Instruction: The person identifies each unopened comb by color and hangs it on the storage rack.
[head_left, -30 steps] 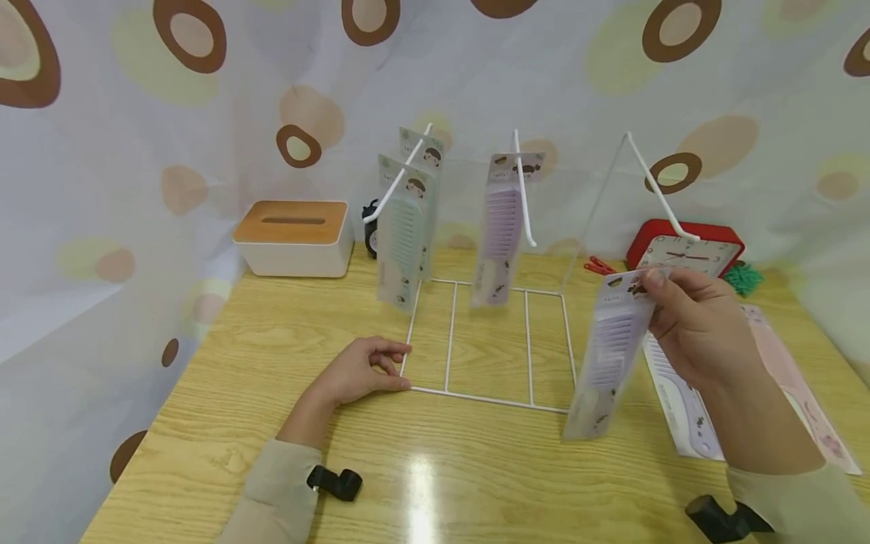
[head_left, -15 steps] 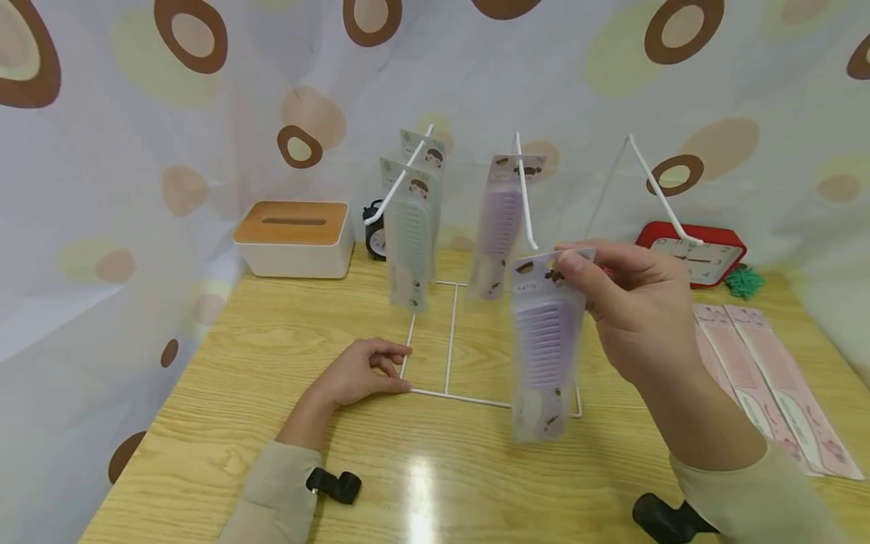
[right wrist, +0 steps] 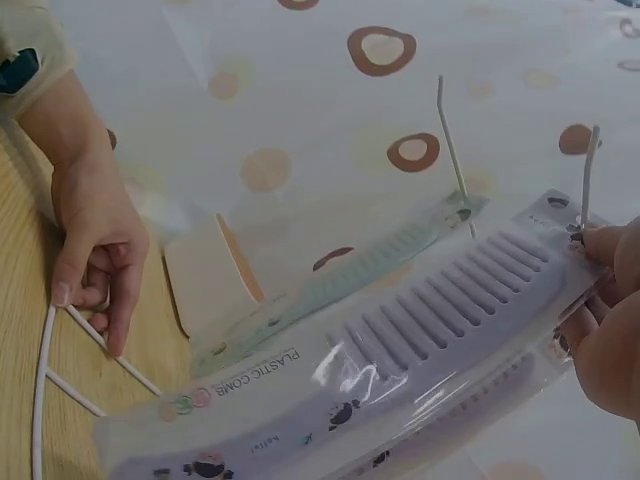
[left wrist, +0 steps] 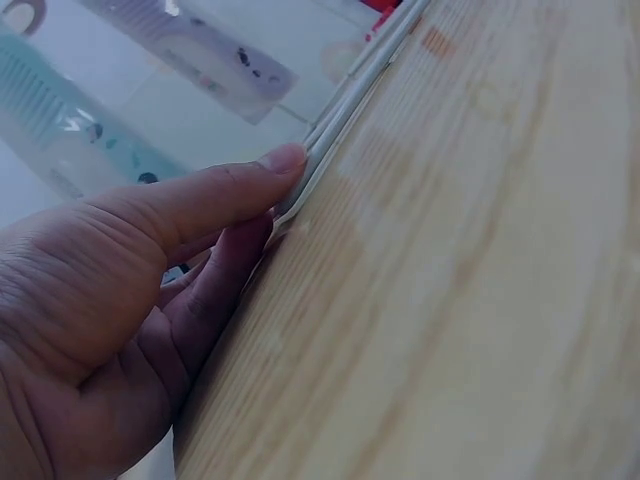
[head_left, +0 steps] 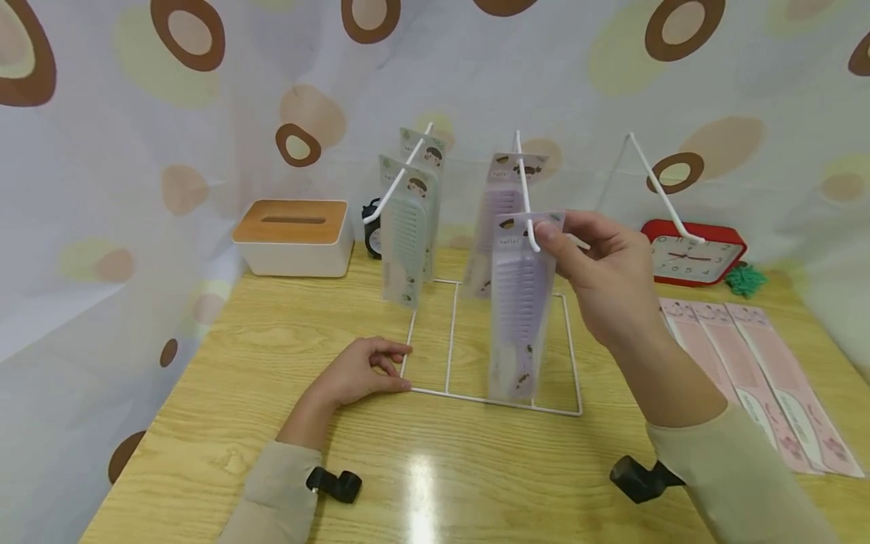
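In the head view my right hand [head_left: 605,276] pinches the top of a packaged purple comb [head_left: 518,317] between thumb and fingers. The comb hangs upright in front of the middle hook [head_left: 522,185], whose tip overlaps the card's top edge. Behind it, another purple comb pack [head_left: 499,189] hangs on that same hook. Two green comb packs [head_left: 404,234] hang from the left hook [head_left: 394,189]. My left hand [head_left: 360,370] holds the front left corner of the white wire rack [head_left: 469,397]; its thumb [left wrist: 270,165] lies against the wire in the left wrist view.
The right hook [head_left: 662,196] carries nothing. Several pink comb packs [head_left: 782,385] lie on the table at right. Behind them are a red clock [head_left: 700,253] and a green tuft [head_left: 745,279]. A tissue box [head_left: 292,249] and small black clock [head_left: 373,234] stand at back left.
My right hand has carried the purple comb leftward from the right side and up to the middle hook's tip. The pink packs it covered now show. My left hand stays on the rack.
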`<control>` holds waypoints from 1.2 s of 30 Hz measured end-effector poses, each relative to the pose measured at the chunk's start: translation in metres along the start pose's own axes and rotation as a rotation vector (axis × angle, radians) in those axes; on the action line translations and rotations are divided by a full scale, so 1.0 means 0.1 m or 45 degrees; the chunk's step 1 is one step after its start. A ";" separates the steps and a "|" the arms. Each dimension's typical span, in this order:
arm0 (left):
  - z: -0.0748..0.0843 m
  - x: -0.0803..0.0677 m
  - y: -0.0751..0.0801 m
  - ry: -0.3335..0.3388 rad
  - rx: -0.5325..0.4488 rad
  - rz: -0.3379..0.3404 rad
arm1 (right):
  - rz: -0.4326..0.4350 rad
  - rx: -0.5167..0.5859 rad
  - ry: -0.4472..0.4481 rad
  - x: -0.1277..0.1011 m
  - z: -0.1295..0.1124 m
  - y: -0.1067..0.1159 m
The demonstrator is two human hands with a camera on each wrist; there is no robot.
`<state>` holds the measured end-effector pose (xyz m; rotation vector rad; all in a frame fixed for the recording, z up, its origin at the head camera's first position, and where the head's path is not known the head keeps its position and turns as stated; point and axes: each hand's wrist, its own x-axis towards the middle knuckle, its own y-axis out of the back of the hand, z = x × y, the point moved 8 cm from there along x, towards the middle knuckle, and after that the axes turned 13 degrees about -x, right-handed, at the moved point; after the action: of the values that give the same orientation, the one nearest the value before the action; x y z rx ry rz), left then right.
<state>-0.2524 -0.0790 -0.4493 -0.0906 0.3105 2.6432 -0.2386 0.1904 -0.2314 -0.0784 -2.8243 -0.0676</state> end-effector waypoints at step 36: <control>-0.02 0.01 0.00 -0.005 -0.048 -0.007 | -0.199 -0.840 -0.189 0.35 1.39 1.50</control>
<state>-0.2528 -0.0789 -0.4509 -0.0985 0.2586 2.6443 -0.3056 0.3488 -0.3463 -0.0083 -2.8182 -1.0597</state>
